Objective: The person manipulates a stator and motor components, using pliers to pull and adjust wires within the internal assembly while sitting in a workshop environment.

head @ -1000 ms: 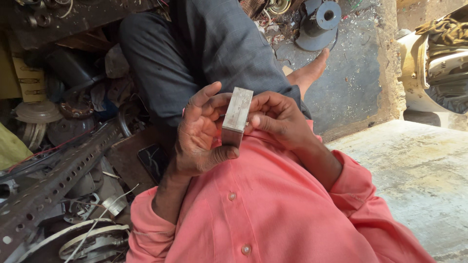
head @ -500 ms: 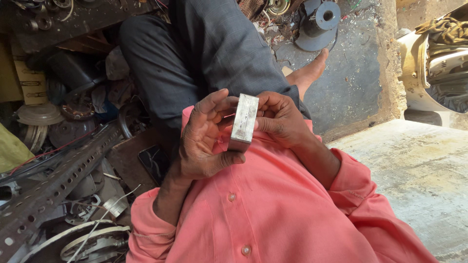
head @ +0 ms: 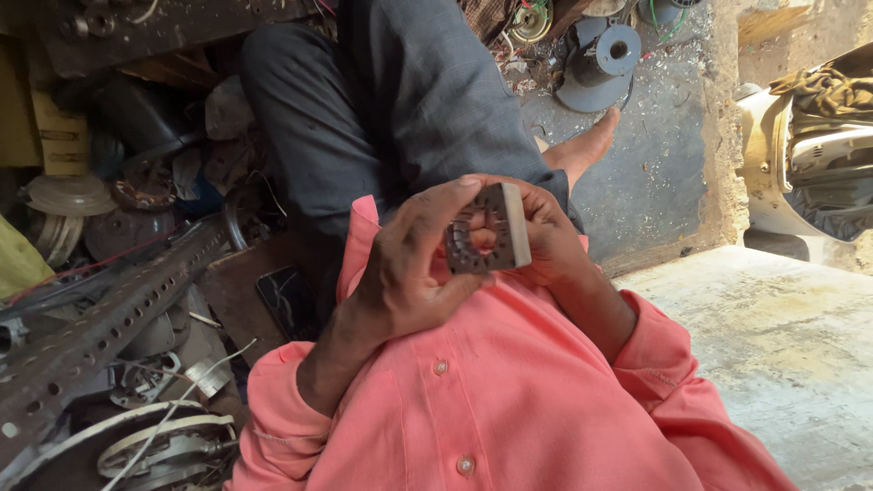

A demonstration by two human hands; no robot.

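Left hand (head: pixel 409 264) and right hand (head: pixel 546 241) both pinch square slotted metal core (head: pixel 486 232) between fingertips, above pink shirt (head: pixel 509 391); perforated steel bar (head: pixel 100 318) at left.

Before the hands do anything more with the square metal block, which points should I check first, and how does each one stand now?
1. Grip of left hand on the slotted metal block: thumb and fingers on its near edges. Ok.
2. Grip of right hand: fingers wrap the far side. Ok.
3. Slotted face turned toward the camera: central hole and teeth visible. Ok.
4. Slots free of wire or dirt: too small to judge. Cannot tell.
5. A finger shows through the central hole, next to the teeth. Not ok.
6. Floor on the left: perforated metal bar and scrap lie close to the elbow. Not ok.
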